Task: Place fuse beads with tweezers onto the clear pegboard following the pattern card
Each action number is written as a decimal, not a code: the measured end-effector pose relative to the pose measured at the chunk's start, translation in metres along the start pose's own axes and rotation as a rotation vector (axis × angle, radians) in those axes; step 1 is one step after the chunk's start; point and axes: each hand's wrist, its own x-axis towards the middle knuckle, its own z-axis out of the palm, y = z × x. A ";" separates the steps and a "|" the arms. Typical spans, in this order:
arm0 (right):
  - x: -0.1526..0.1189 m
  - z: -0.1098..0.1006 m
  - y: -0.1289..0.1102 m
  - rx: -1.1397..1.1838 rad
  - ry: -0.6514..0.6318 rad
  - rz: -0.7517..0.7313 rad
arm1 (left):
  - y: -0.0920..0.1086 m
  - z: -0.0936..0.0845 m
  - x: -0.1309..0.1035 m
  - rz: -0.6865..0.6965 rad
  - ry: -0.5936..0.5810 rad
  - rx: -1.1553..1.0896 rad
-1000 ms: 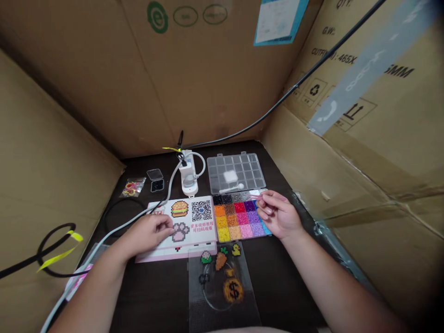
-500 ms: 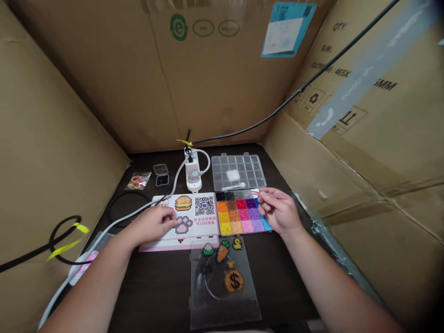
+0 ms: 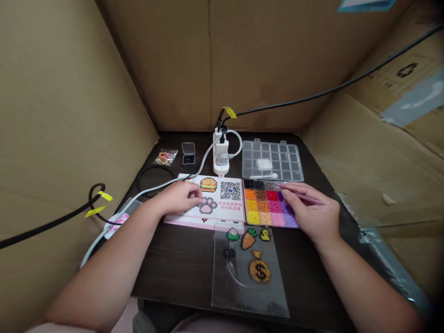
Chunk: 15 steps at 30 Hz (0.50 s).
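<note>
My right hand (image 3: 317, 210) pinches pink tweezers (image 3: 305, 198), their tips over the grey beads in the back row of a compartment box of coloured beads (image 3: 254, 217). My left hand (image 3: 182, 196) rests on a printed pattern sheet (image 3: 231, 216), fingers curled and nothing visible in them. Its fingertips lie beside the pink paw picture (image 3: 207, 206). Nearer to me lies a clear pegboard (image 3: 222, 291) bearing bead figures: a carrot (image 3: 248, 240), a duck (image 3: 265, 235), a gold money bag (image 3: 259, 272) and a small green-and-white piece (image 3: 233, 234).
Behind the bead box is its clear compartment lid (image 3: 289, 159), holding a white block (image 3: 264, 164) and a small white spoon (image 3: 263, 176). A power strip (image 3: 221, 159) with cables, a small black-filled case (image 3: 188, 157) and a bag of coloured rings (image 3: 165, 157) stand farther back. Cardboard walls surround the table.
The head view has turned left and down, shifting the scene right and up. The tweezers now slant more, their tips still over the grey beads. My left hand stays beside the paw picture.
</note>
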 end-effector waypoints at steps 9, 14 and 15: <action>0.005 0.010 -0.008 -0.196 0.080 -0.072 | 0.001 0.000 0.001 -0.015 0.006 0.012; 0.018 0.019 -0.034 -0.282 0.000 -0.140 | 0.000 0.001 0.002 0.003 0.008 0.017; 0.019 0.021 -0.036 -0.268 -0.015 -0.109 | -0.001 0.001 0.002 0.009 0.011 0.007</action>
